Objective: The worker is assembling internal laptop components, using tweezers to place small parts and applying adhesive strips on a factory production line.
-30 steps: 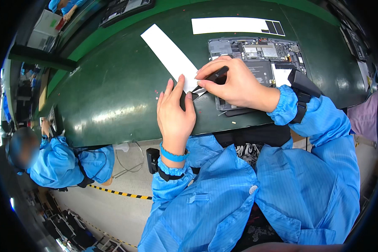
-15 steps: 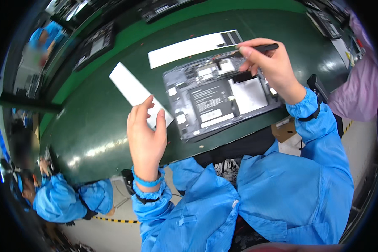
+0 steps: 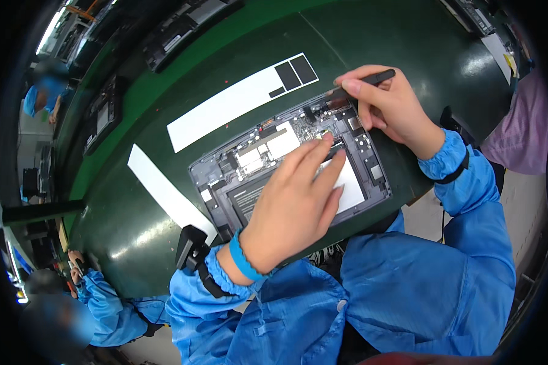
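Note:
An opened laptop base (image 3: 380, 191) lies before me at a slant, its circuit board (image 3: 283, 143) and dark battery (image 3: 243, 201) exposed. Over its middle reaches my left hand (image 3: 292, 198), fingers stretched out and fingertips at the board's lower edge; nothing shows in its grasp. Part of the battery and a pale panel (image 3: 350, 191) are covered by this hand. At the laptop's far right corner, my right hand (image 3: 393, 103) pinches slim black tweezers (image 3: 380, 76), whose tips are hard to make out.
Beyond the laptop lies a white backing sheet (image 3: 225, 112) bearing black rectangular stickers (image 3: 298, 72). A plain white strip (image 3: 164, 188) is at its left. Other opened laptops (image 3: 189, 27) line the far side. People sit at left, and a pink sleeve (image 3: 520, 128) shows at right.
My left hand has moved right, from the white strip onto the laptop. The laptop and both white sheets sit farther left in view. My right hand still holds the tweezers.

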### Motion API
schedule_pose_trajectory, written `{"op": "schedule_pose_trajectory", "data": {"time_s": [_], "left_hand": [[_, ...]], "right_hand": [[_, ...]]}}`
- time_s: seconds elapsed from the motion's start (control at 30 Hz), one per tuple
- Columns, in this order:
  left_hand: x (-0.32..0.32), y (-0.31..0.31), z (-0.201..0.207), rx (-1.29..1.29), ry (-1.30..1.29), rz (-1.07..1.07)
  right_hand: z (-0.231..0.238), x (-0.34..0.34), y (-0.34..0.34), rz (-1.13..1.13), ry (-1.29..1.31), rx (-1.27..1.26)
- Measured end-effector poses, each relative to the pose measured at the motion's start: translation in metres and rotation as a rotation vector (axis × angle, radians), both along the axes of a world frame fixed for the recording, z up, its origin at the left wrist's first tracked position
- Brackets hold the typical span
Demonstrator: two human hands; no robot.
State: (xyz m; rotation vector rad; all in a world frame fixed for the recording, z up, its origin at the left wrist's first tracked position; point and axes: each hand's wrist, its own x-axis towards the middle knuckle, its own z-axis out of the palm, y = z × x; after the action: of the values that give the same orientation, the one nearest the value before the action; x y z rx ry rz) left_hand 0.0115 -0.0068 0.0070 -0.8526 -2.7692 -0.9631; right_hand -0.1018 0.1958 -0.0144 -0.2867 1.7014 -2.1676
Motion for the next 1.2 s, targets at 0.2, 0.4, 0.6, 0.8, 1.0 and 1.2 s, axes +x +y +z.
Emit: {"op": "schedule_pose_trajectory", "data": {"time_s": [0.2,0.4,0.6,0.8,1.0,1.2], "left_hand": [[0.0,0.005,-0.003,-0.072,0.007,-0.024],[-0.005,0.003,-0.007,-0.138,0.023,-0.034],[-0.005,0.004,-0.011,-0.123,0.015,-0.034],[-0.004,0.004,-0.01,-0.103,0.008,-0.035],[-0.003,0.008,-0.001,-0.226,-0.098,0.069],[-0.007,0.008,-0.001,-0.233,-0.183,0.05]], "right_hand": [[0.014,0.009,0.002,0.123,-0.053,0.215],[0.006,0.004,-0.001,0.047,-0.089,0.206],[-0.001,0.007,-0.004,-0.057,-0.061,0.242],[0.001,0.008,-0.001,-0.005,-0.11,0.189],[0.0,0.008,-0.002,-0.021,-0.099,0.186],[-0.004,0.005,-0.002,-0.038,-0.07,0.099]]}}
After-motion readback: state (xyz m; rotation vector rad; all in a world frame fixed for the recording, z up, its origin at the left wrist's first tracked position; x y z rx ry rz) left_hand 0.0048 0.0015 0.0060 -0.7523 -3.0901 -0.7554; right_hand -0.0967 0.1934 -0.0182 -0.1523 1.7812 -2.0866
